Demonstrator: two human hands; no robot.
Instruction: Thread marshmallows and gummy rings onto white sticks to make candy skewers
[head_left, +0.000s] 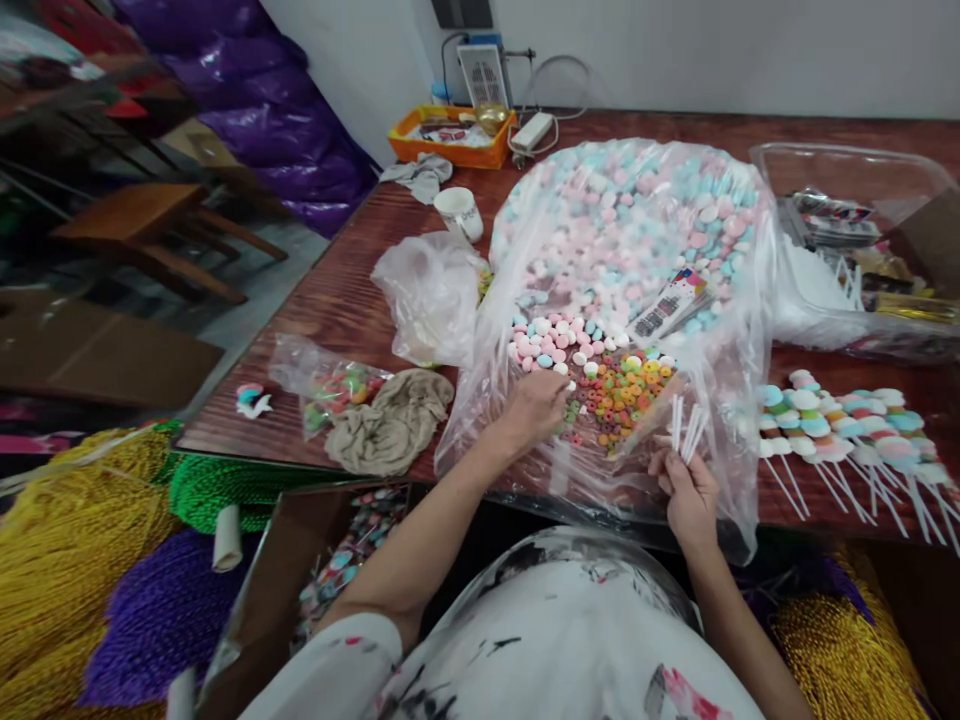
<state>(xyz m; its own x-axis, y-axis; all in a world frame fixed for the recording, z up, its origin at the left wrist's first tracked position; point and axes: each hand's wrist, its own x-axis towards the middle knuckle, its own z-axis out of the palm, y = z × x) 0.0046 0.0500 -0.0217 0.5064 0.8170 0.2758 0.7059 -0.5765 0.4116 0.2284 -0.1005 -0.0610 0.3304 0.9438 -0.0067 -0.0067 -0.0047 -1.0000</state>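
Observation:
My right hand (pixel 691 492) is closed around a small bunch of white sticks (pixel 686 428), which point upward at the front of a large clear plastic bag. My left hand (pixel 534 408) reaches over the bag's open side with its fingers pinched together. At its fingertips are pastel candy-like pieces (pixel 551 338) in pink, blue and white, and I cannot make out which piece, if any, it holds. Just right of that hand lies a pile of small orange, yellow and green rings (pixel 626 395). Behind, many more pastel pieces fill the plastic bag (pixel 615 215), with a printed packet (pixel 671 305) on top.
Finished-looking stacked pieces on sticks (pixel 840 425) lie at the right. Behind them stands a clear plastic bin (pixel 825 325). To the left are a crumpled cloth (pixel 390 425), a small clear bag (pixel 341 390), a white mug (pixel 459 213) and an orange tray (pixel 450 152).

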